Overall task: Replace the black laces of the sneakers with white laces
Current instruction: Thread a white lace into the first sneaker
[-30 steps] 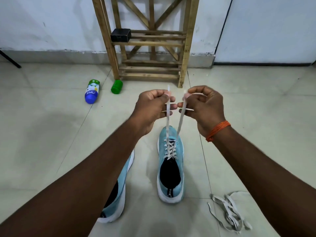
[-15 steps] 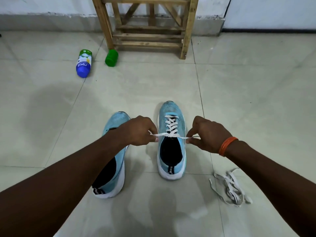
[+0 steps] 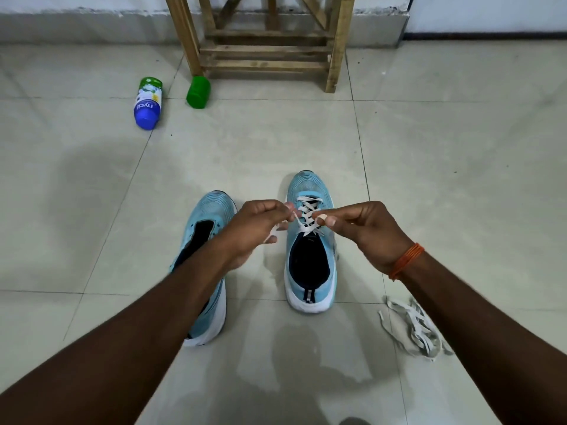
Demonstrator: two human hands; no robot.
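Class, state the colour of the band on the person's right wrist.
Orange band, clearest in the head view.

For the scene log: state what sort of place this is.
Probably a plain indoor room, perhaps at home: a tiled floor, a painted wall with a skirting, a bare wooden rack standing by it, and a bottle lying on the floor.

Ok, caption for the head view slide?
Left hand and right hand pinch the lace ends over the laced sneaker; other sneaker unlaced.

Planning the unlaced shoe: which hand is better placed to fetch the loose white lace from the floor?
Right hand, probably: the tangled white flat lace lies by that forearm; the left hand sits beyond the laced light-blue sneaker.
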